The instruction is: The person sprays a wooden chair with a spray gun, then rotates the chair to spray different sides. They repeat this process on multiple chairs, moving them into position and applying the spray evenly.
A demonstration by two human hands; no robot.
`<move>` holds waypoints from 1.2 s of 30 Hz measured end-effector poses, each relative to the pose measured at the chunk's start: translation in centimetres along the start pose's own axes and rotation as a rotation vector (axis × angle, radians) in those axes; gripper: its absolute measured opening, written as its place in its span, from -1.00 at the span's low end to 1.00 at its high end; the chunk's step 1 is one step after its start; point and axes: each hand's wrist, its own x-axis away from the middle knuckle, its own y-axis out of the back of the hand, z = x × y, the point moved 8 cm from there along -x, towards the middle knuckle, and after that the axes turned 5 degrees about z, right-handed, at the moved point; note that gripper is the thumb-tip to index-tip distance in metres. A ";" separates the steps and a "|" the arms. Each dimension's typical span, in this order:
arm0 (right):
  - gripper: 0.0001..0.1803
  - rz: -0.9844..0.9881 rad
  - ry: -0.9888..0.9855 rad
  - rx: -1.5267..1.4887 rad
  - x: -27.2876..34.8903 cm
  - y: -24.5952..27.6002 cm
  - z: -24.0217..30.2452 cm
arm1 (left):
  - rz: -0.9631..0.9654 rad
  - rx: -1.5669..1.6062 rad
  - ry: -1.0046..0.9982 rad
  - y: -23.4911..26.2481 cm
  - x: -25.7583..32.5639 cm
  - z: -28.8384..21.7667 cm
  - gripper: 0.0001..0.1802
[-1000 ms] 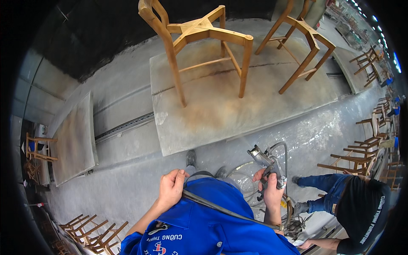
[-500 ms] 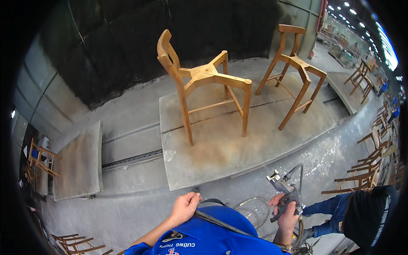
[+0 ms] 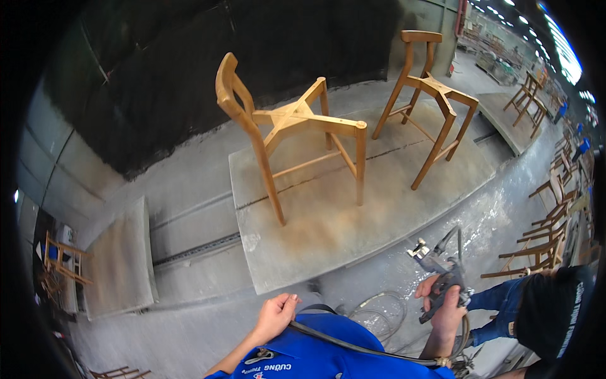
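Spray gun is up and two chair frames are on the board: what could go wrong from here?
1. The hose runs across the body from the left hand to the spray gun in the right hand; it may snag or tug the aim.
2. A person in black crouches close by on the right and might catch overspray.
3. Looped hose on the floor is a likely trip hazard.

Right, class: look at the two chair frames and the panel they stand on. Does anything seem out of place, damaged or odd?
Both chair frames stand upright but have no seats, only bare crossed rails. The grey panel beneath is stained orange-brown around their legs. Nothing looks toppled or broken.
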 end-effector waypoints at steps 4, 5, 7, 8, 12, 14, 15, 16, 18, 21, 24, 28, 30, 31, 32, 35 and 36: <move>0.00 0.041 0.206 -0.077 -5.5 -3.5 2.0 | -0.086 0.023 -0.143 5.8 -4.2 -2.5 -0.62; -0.02 0.032 0.140 0.006 -6.9 -4.2 2.1 | -0.145 0.034 -0.217 8.2 -5.4 -3.8 -0.61; -0.07 0.052 0.097 0.119 -9.7 -6.2 2.6 | -0.288 0.050 -0.337 13.3 -7.5 -6.2 -0.59; -0.09 0.081 0.095 0.160 -11.2 -7.4 2.8 | -0.374 0.047 -0.377 16.2 -8.3 -7.5 -0.58; -0.15 0.130 0.134 0.085 -15.8 -11.5 3.3 | -0.686 0.127 -0.516 25.8 -10.4 -12.2 -0.58; -0.17 0.166 0.047 0.201 -17.9 -12.7 3.0 | -0.774 0.210 -0.620 28.8 -12.0 -14.1 -0.58; -0.19 0.182 0.005 0.269 -18.9 -13.2 2.8 | -0.786 0.251 -0.675 29.9 -12.8 -14.7 -0.60; -0.20 0.189 -0.055 0.349 -19.6 -13.6 2.3 | -0.770 0.271 -0.677 30.5 -14.2 -14.8 -0.61; -0.21 0.151 -0.082 0.349 -20.4 -14.1 2.2 | -0.729 0.334 -0.709 31.6 -16.9 -14.3 -0.62; -0.21 0.066 -0.077 0.386 -21.1 -13.9 2.4 | -0.483 0.326 -0.470 28.9 -23.7 -9.7 -0.62; -0.21 -0.091 -0.049 0.488 -21.7 -12.2 2.5 | 0.016 0.232 -0.139 17.8 -28.7 -2.2 -0.72; -0.37 -0.156 0.003 0.522 -23.2 -9.7 1.7 | 0.564 0.235 0.111 2.8 -23.4 5.5 -0.62; -0.41 -0.201 -0.005 0.463 -23.8 -8.1 0.6 | 0.582 0.161 0.146 1.7 -21.4 6.7 -0.49; -0.43 -0.224 -0.009 0.432 -24.1 -7.2 -0.1 | 0.538 0.162 0.136 2.1 -21.1 6.5 -0.45; -0.44 -0.237 -0.012 0.410 -24.5 -6.4 -0.8 | 0.475 0.126 0.145 2.7 -21.1 6.2 -0.42; -0.35 -0.241 -0.048 0.405 -26.1 -3.4 -2.9 | 0.256 0.081 0.195 4.4 -21.8 4.3 -0.36; -0.35 -0.245 -0.066 0.379 -26.6 -2.3 -3.7 | 0.204 0.081 0.222 4.3 -22.1 3.6 -0.36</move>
